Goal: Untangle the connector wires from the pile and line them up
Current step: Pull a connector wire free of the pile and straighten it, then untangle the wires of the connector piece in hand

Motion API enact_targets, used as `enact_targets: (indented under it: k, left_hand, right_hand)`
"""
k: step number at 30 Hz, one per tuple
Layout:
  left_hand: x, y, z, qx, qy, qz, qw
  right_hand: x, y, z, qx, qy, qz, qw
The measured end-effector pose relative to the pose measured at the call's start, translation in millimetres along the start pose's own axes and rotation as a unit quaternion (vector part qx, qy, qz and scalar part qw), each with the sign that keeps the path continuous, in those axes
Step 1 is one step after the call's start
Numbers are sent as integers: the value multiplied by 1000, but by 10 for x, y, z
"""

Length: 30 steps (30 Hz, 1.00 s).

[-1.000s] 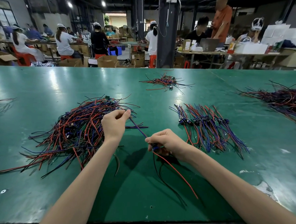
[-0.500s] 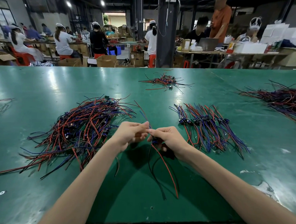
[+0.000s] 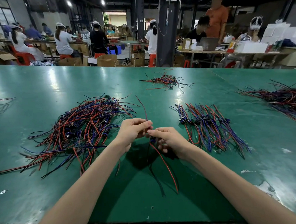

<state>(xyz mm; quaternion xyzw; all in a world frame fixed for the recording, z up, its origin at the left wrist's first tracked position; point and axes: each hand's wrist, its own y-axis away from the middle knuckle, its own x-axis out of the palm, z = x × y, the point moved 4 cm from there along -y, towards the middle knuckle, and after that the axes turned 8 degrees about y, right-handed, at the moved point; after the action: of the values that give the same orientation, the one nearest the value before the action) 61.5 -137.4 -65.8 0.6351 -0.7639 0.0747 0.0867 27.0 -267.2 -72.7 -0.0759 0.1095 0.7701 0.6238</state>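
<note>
both hands meet above the near middle of the green table (image 3: 42,82). the left hand (image 3: 134,130) has its fingers curled, the fingertips pinching one connector wire (image 3: 164,163) just above its small dark blue connector (image 3: 152,139). the right hand (image 3: 170,140) is curled too, thumb and forefinger pinching the same wire right beside the left fingertips, the other fingers tucked loosely under. from the pinch a thin lead rises toward the far side, free in the air. below the connector a red lead and a black lead trail toward the near edge.

the tangled pile (image 3: 84,132) of red, blue and black wires lies left of the hands, just beside the left wrist. to the right, a little farther off, lies the lined-up row (image 3: 209,130), its connectors side by side in a line and its long leads fanning toward the near right. a smaller pile (image 3: 165,80) sits far past the hands, and a dark heap (image 3: 288,100) lies at the far right edge.
</note>
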Motion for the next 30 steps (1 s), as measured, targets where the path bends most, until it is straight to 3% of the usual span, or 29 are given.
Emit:
enact_targets:
  k: [6,9,10,11,13,15,17,19,22,26,30]
  left_hand:
    - [-74,-43,0,13,33,-39,999]
    - [-86,-56,-10,61,-62,-44,995]
    - [-113,-59,-38,101,-167,-59,979]
    - [-134,-54,-69,149,-293,-78,941]
    - [-171,-18,-132,221,-475,-121,843]
    - [-242,-36,-154,220,-548,-149,793]
    - [-339,-79,-154,174,-619,-176,745]
    - [-432,-86,-166,131,-646,-206,723]
    - [-544,-80,-158,83,-657,-226,714]
    - [-588,-81,-124,34,-677,-201,707]
    - [-611,-83,-147,63,-660,-203,720]
  right_hand:
    - [-45,-23,36,-2,18,-29,999]
    - [-226,-59,95,-30,4,-102,994]
    - [-337,-72,119,-44,15,-137,989]
    - [-462,-81,142,-57,32,-175,982]
    - [-728,-77,176,-78,76,-261,959]
    - [-973,-51,187,-92,164,-350,918]
    - [-1158,-8,174,-76,307,-414,853]
    - [-1273,6,104,-19,422,-411,808]
    - [-1305,-9,-57,87,543,-328,768]
    - [-1257,-15,-94,97,591,-296,744]
    - [-1225,-6,-89,100,609,-303,726]
